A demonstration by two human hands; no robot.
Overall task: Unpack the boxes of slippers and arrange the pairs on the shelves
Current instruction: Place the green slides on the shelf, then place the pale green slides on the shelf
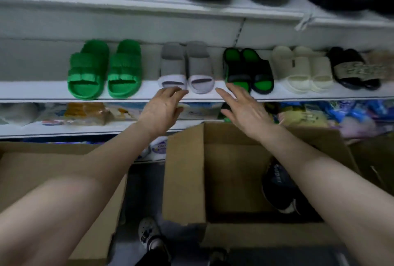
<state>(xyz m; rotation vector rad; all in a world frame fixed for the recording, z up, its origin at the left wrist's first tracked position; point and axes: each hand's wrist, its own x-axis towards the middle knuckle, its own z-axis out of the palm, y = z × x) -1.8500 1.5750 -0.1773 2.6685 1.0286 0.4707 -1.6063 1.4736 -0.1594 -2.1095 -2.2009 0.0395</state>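
On the middle shelf sits the grey-and-lilac pair, toes at the front edge, and we've got both hands right there.
Our left hand is open, fingers loose, its tips at the left slipper's toe, though we can't tell if they touch; our right hand is spread flat, gripping nothing, just beside the right toe. A green pair stands to the left and a black-and-green pair to the right. Below, an open cardboard box holds a dark slipper.
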